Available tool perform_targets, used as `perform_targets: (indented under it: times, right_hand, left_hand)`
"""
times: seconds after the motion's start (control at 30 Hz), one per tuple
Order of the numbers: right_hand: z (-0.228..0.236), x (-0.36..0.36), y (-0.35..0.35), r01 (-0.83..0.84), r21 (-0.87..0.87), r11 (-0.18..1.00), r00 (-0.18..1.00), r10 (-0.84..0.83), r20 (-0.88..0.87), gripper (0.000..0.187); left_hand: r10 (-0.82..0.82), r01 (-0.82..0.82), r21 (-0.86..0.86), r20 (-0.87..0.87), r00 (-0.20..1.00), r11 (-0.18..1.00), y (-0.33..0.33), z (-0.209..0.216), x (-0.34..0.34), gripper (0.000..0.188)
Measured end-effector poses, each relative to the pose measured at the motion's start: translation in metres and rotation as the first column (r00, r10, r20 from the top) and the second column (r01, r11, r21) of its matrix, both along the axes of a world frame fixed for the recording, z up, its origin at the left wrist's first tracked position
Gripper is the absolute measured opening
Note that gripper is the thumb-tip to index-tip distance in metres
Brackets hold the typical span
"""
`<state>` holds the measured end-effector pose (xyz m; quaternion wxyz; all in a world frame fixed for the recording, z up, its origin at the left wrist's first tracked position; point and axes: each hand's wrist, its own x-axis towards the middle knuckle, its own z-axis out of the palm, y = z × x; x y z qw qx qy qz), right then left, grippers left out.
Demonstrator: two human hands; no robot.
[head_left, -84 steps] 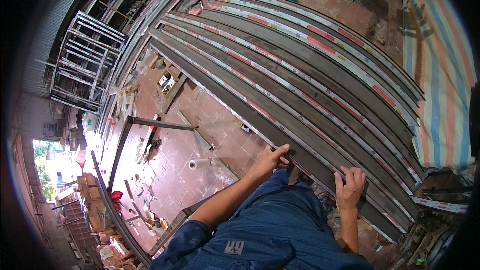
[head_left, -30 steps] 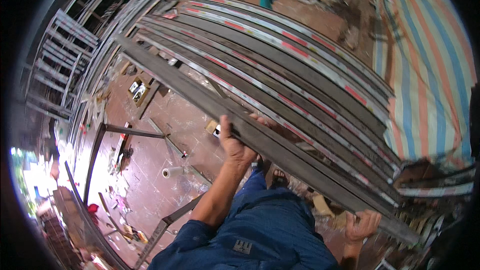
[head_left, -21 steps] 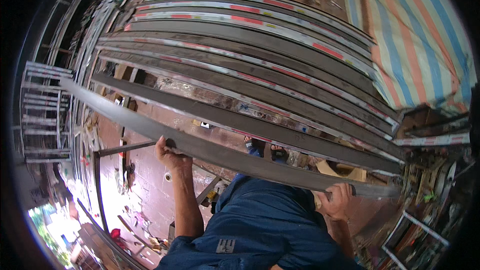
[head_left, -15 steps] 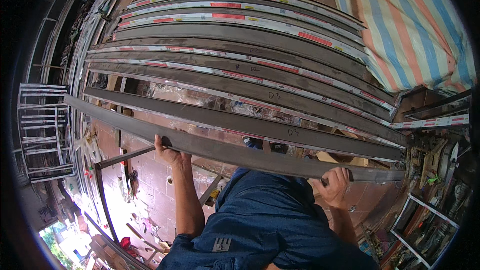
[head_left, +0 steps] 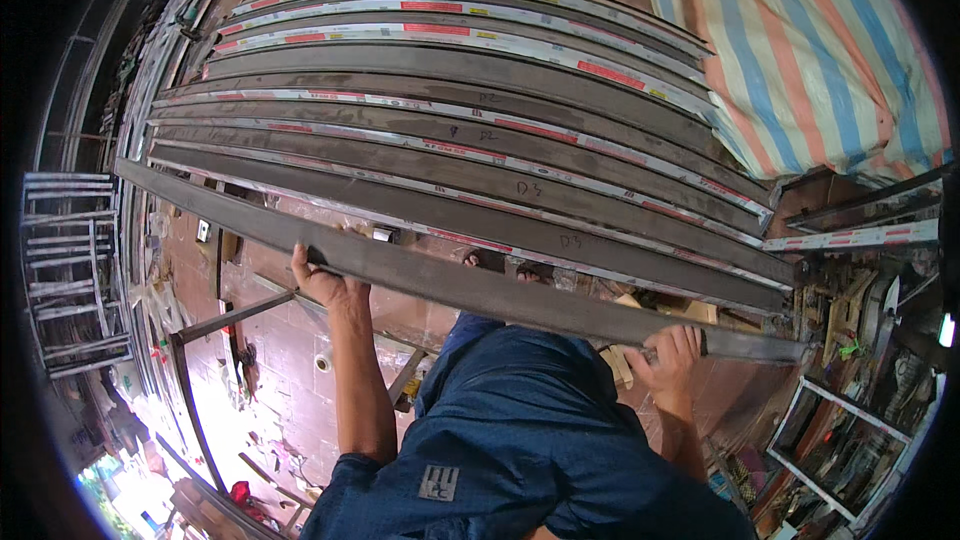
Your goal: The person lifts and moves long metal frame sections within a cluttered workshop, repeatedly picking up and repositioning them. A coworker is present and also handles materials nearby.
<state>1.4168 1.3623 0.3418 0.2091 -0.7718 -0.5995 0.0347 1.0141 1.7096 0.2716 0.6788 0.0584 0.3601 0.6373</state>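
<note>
Across my body I hold a long grey metal profile (head_left: 470, 290), a flat-faced bar that slants from far left to near right. Under its left half, my left hand (head_left: 328, 280) grips the near edge with the thumb up against it. My right hand (head_left: 672, 358) is closed around the bar near its right end. Just beyond it lies a similar dark profile (head_left: 430, 205) with dark handwritten marks. Farther away, several more profiles (head_left: 400, 58) lie side by side, some with white and red protective film along their edges.
A striped tarp (head_left: 800, 50) covers something at the far right. Scrap and tools clutter the right side, near a small rectangular frame (head_left: 838, 450). At the left are a ladder-like metal frame (head_left: 75, 275) and a dark metal stand (head_left: 190, 340). A tiled floor (head_left: 290, 380) shows below.
The nearest lying profile has moved away from me and now sits close against the row, its former gap closed. Both hands keep hold of the profile. The whole view has shifted slightly.
</note>
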Motion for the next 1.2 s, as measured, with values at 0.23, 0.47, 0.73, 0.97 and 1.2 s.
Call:
perform_targets:
  times: [0.23,0.47,0.73,0.97,1.2]
  right_hand:
    - [0.068,0.026,-0.005,0.012,-0.145,0.989,0.994,0.004,0.108,0.038]
    - [0.094,0.009,0.106,-0.038,0.227,0.973,0.892,0.135,-0.431,0.042]
    - [0.131,-0.106,0.174,-0.304,0.28,0.911,-0.334,0.173,-0.927,0.05]
    - [0.132,-0.237,0.159,-0.617,0.239,0.75,-0.47,-0.107,-0.876,0.057]
    - [0.116,-0.386,0.066,-0.791,0.095,0.604,-0.314,-0.268,-0.911,0.066]
  left_hand:
    - [0.262,-0.271,-0.009,-0.233,0.937,0.962,-0.075,0.103,0.008,0.074]
    - [-0.017,-0.158,0.511,0.321,0.947,0.845,-0.139,0.171,0.018,0.079]
    - [0.199,-0.19,0.894,0.117,0.973,0.405,-0.292,0.195,-0.021,0.125]
    - [0.706,-0.716,0.613,0.341,0.621,0.334,-0.495,0.178,-0.088,0.125]
    - [0.847,-0.82,0.303,-0.069,-0.526,-0.485,-0.953,0.074,-0.149,0.114]
